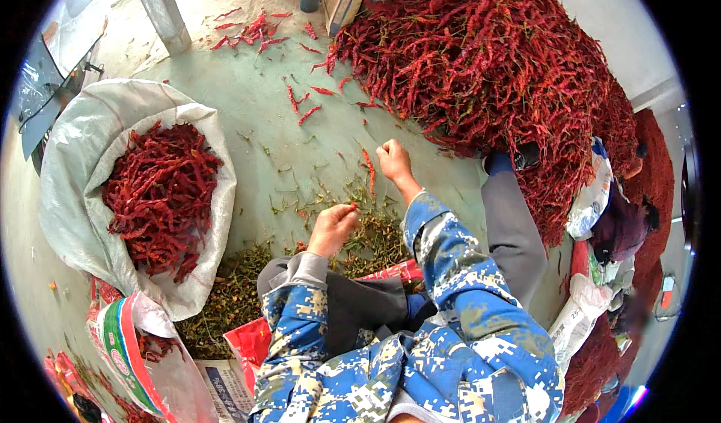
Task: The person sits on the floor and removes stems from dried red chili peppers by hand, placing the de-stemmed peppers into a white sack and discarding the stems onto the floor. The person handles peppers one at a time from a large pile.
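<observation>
My left hand (333, 230) is closed in a pinch, and a small bit of a dried red chili (354, 206) shows at its fingertips. My right hand (396, 161) is closed too, a little farther off and to the right; what its fingers hold, if anything, is hidden. Just left of it a single long red chili (369, 170) appears against the floor, and I cannot tell whether it touches the hand. Below both hands lies a heap of loose green-brown stems (379, 241). To the left, a white woven sack (75, 149) with its rim rolled down holds dark red chilies (164, 197).
A large heap of dried red chilies (488, 55) fills the far right, against my outstretched leg (514, 220). Scattered chilies (255, 32) lie at the far left, near a grey post (161, 10). A striped plastic bag (124, 348) sits at the near left. Another person crouches at right.
</observation>
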Available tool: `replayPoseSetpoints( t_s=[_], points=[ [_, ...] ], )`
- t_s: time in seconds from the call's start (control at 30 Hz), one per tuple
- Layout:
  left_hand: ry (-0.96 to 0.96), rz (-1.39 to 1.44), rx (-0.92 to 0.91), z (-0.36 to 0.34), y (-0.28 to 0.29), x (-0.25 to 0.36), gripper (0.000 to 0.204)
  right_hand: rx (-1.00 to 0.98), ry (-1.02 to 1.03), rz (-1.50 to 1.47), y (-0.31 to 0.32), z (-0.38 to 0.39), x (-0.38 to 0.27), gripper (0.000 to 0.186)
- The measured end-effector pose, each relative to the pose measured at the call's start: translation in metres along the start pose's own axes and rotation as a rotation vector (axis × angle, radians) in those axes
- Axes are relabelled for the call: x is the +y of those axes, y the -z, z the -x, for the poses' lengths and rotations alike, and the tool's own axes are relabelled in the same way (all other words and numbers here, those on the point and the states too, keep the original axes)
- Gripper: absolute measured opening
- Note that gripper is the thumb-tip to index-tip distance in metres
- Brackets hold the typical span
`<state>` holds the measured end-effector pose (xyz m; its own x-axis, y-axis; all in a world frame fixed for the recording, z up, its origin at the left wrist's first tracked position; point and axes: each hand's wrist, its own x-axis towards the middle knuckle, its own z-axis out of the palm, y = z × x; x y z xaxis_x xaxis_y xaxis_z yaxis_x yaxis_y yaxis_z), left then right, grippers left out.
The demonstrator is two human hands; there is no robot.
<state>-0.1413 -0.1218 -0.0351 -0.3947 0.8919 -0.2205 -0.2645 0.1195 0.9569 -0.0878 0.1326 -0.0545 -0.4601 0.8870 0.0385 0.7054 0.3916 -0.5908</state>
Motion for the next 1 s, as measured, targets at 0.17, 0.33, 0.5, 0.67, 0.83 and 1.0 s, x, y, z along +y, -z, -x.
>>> replayPoseSetpoints(
  t_s=[0.17,0.33,0.5,0.67,0.83,1.0],
  points=[
    [0.04,0.115,0.102,-0.027,0.006,-0.005,0.014,-0.265,0.226,0.162,-0.035,-0.049,-0.003,0.021],
    [0.073,0.301,0.183,-0.022,0.012,0.002,0.015,-0.41,0.109,-0.154,-0.027,-0.037,-0.011,0.03],
    [0.124,0.312,0.172,-0.016,0.005,0.016,0.025,-0.821,-0.101,-0.802,0.023,0.04,-0.025,0.024],
    [0.047,0.15,0.046,-0.008,0.001,0.017,0.02,-0.738,-0.084,-0.821,0.046,0.094,-0.053,0.021],
    [-0.018,0.247,0.044,-0.006,0.004,0.015,0.015,-0.625,-0.06,-0.99,0.047,0.107,-0.065,0.027],
    [-0.03,0.124,0.04,-0.025,0.007,0.034,0.015,-0.592,-0.467,-1.32,0.022,0.089,-0.054,0.029]
  ],
)
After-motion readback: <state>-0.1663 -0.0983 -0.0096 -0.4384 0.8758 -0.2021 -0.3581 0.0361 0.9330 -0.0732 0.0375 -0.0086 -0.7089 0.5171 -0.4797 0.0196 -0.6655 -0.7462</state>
